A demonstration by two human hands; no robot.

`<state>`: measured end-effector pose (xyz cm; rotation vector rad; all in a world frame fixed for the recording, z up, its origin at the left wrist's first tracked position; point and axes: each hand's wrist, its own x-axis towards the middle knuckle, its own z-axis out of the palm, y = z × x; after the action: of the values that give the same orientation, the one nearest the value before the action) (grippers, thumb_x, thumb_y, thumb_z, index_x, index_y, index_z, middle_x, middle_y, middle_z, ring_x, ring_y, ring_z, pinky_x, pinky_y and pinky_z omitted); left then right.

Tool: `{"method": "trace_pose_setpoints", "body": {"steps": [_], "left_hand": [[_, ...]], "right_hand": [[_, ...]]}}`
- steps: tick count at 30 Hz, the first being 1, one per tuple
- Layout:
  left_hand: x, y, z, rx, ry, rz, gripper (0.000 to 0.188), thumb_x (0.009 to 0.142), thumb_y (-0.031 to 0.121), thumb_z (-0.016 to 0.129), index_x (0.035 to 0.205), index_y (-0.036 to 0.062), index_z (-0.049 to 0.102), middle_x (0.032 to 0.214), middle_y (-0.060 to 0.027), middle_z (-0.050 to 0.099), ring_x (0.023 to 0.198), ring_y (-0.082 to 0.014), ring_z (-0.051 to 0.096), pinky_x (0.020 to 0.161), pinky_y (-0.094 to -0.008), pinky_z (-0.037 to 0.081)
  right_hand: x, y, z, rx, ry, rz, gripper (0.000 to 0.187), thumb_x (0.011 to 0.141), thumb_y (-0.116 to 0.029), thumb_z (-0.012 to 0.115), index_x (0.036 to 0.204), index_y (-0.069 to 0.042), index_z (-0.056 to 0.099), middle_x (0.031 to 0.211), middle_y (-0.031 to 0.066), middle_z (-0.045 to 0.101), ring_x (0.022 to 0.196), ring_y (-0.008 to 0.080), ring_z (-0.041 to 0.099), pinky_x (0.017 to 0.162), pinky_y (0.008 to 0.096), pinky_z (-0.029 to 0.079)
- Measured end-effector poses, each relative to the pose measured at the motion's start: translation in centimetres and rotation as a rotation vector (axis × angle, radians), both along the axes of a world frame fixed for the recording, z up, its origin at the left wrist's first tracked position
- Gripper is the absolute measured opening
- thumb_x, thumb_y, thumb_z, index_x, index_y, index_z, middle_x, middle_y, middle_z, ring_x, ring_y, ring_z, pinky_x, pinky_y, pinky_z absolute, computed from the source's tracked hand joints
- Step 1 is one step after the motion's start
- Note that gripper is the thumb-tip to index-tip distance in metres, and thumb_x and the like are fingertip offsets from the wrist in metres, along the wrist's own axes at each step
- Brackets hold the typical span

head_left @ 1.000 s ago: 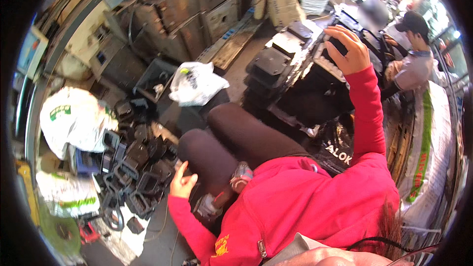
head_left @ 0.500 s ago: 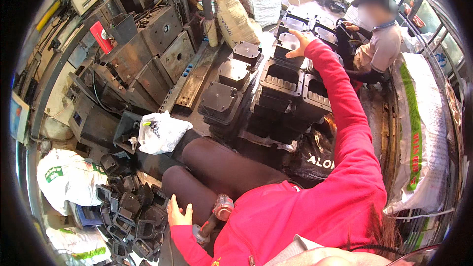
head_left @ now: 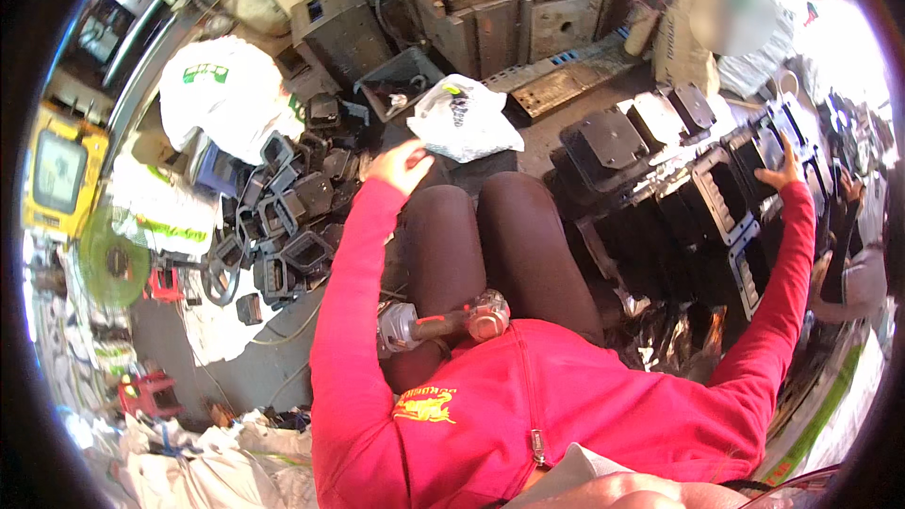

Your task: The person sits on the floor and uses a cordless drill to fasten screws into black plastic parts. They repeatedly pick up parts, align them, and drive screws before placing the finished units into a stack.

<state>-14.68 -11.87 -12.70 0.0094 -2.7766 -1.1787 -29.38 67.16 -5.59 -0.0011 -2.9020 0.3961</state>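
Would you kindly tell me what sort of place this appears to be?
Probably a workshop: black housings stand stacked at right, loose black parts lie heaped at left, and what looks like a power tool rests in the person's lap.

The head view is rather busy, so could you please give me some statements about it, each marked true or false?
1. The tool lies across the lap. True.
2. The left hand grips the tool. False: it is open, near the small white bag.
3. The right hand is at the stacked black boxes. True.
4. The fan is red. False: it is green.
5. Black parts lie in a jumbled pile on the left. True.
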Motion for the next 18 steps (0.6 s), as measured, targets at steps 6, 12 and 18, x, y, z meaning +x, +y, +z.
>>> {"method": "trace_pose_setpoints", "body": {"steps": [6, 12, 18], "left_hand": [[-14.4, 1.8, -7.9, -0.427, -0.189, -0.024, 0.031, 0.077, 0.029, 0.061, 0.105, 0.0184, 0.069, 0.106, -0.0111, 0.067, 0.094, -0.0279, 0.065, 0.083, -0.0394, 0.051], [-20.7, 2.6, -15.3, -0.497, -0.441, 0.074, 0.035, 0.084, 0.037, 0.054, 0.114, 0.0225, 0.065, 0.124, -0.0121, 0.058, 0.112, -0.0304, 0.057, 0.096, -0.0428, 0.043], [-20.9, 2.7, -15.8, -0.555, -0.404, -0.059, 0.030, 0.084, 0.031, 0.052, 0.108, 0.0200, 0.067, 0.116, -0.0143, 0.062, 0.106, -0.0312, 0.060, 0.092, -0.0418, 0.045]], "right_hand": [[4.3, -2.4, 7.0, 0.234, 0.212, -0.042, 0.113, 0.046, -0.036, 0.082, 0.145, -0.016, 0.031, 0.123, 0.0184, 0.051, 0.111, 0.0352, 0.047, 0.096, 0.0446, 0.038], [13.8, -20.3, 14.2, 0.295, 0.285, 0.420, 0.103, 0.046, -0.014, 0.079, 0.140, -0.008, 0.036, 0.133, 0.0172, 0.045, 0.119, 0.0358, 0.044, 0.102, 0.0453, 0.036], [16.4, -37.7, 6.3, -0.040, -0.220, 1.084, 0.104, 0.040, -0.020, 0.084, 0.135, -0.012, 0.043, 0.121, 0.0161, 0.046, 0.115, 0.0354, 0.045, 0.101, 0.0473, 0.038]]}}
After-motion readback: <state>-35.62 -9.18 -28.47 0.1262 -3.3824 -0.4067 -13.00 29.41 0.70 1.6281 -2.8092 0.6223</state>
